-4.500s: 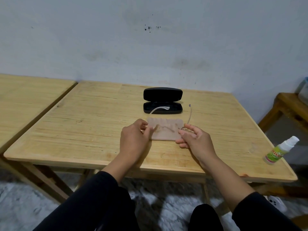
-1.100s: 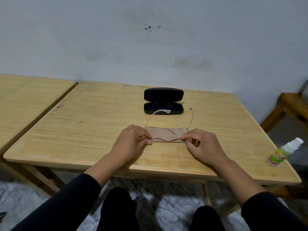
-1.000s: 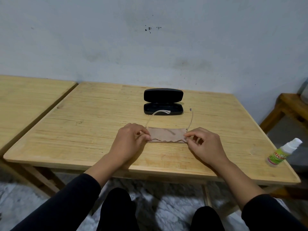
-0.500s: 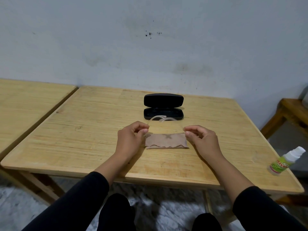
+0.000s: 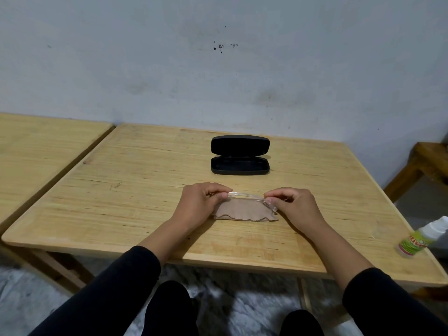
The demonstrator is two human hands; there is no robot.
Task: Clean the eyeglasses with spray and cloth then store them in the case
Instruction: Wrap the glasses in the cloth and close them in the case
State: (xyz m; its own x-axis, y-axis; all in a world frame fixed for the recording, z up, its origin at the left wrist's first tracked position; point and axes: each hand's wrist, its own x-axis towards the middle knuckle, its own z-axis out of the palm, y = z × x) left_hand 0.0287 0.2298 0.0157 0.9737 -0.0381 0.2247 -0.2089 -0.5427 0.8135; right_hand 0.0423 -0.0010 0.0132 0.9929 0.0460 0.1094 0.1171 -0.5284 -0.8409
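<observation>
The clear-framed eyeglasses (image 5: 246, 195), temples apparently folded, are pinched at each end by the left hand (image 5: 202, 204) and right hand (image 5: 292, 206) over the beige cloth (image 5: 243, 209). Cleaning is judged finished; placing them in the open black case (image 5: 240, 155) remains.

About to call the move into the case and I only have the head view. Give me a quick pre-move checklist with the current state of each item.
1. Case lid up, tray facing the hands: ok.
2. Case tray free of other items: ok, it looks dark and bare.
3. Eyeglasses held at both ends, left hand and right hand pinching: ok.
4. Temples folded flat: looks ok; the clear frame is hard to read.
5. Cloth separate from the eyeglasses: cannot tell, it sits right under them.
6. Spray bottle out of the path: ok, though it lies near the table's right edge.
</observation>
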